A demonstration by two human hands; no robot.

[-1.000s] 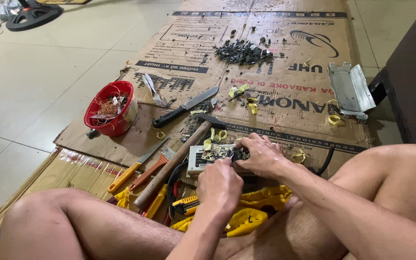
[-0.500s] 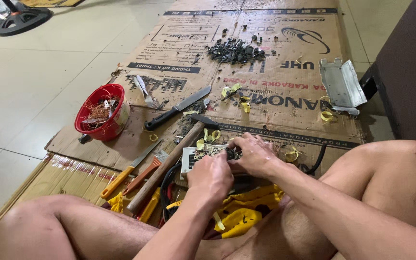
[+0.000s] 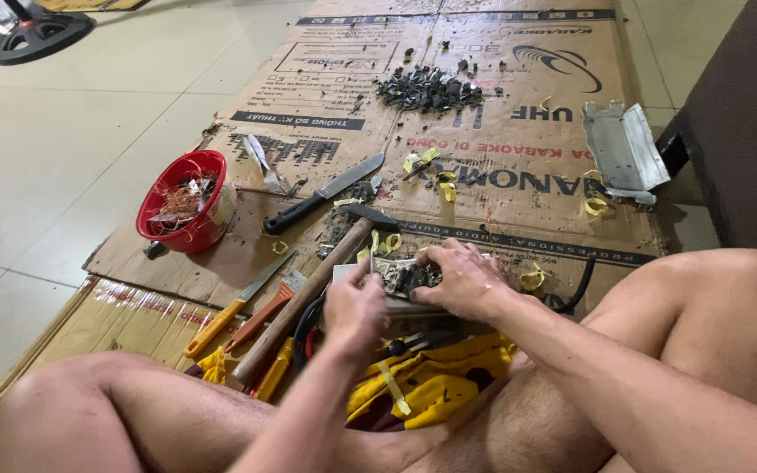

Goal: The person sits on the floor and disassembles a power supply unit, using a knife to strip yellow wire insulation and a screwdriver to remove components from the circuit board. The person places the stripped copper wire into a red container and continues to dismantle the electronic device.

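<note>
Both hands [image 3: 413, 293] pinch a small component block [image 3: 405, 278], mostly hiding it.

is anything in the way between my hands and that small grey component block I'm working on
Nothing visible does. The right hand already rests on the small grey component block, and the left hand touches its near-left edge. The wooden-handled hammer lies just left of it, off to the side.
</note>
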